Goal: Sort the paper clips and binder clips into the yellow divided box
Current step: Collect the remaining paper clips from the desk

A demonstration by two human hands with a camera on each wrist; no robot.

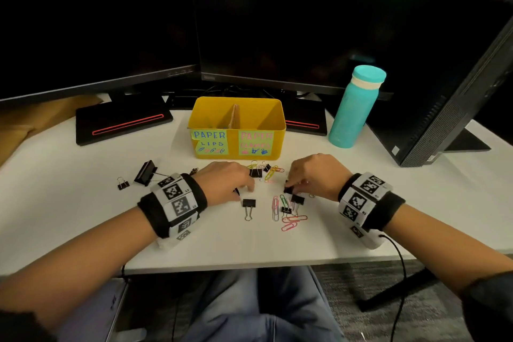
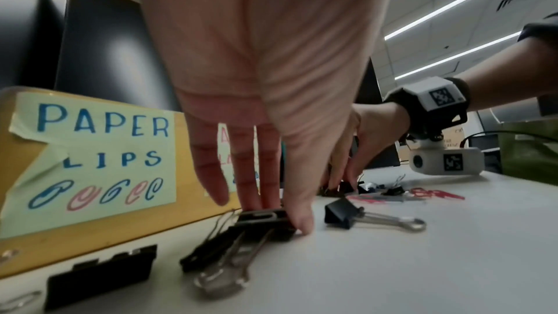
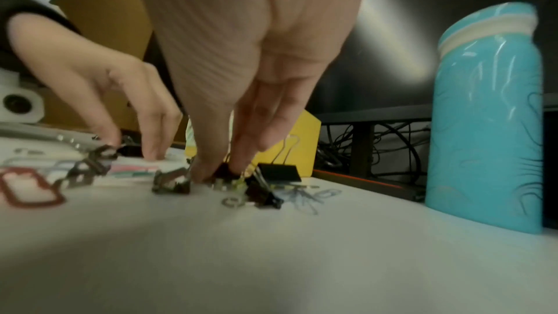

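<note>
The yellow divided box (image 1: 277,119) stands at the back of the white desk, labelled for paper clips on its left half (image 2: 96,152) and clamps on its right. My left hand (image 1: 242,190) reaches down in front of it, and its thumb and fingers pinch a black binder clip (image 2: 262,217) that lies on the desk. My right hand (image 1: 290,189) pinches a small black binder clip (image 3: 223,172) against the desk. Between the hands lie another binder clip (image 1: 249,203) and coloured paper clips (image 1: 290,221).
A large binder clip (image 1: 145,172) and a small one (image 1: 123,184) lie to the left. Yellow paper clips (image 1: 270,172) and one more binder clip (image 1: 255,172) sit before the box. A teal bottle (image 1: 352,111) stands at the right, with dark monitors (image 1: 277,22) behind.
</note>
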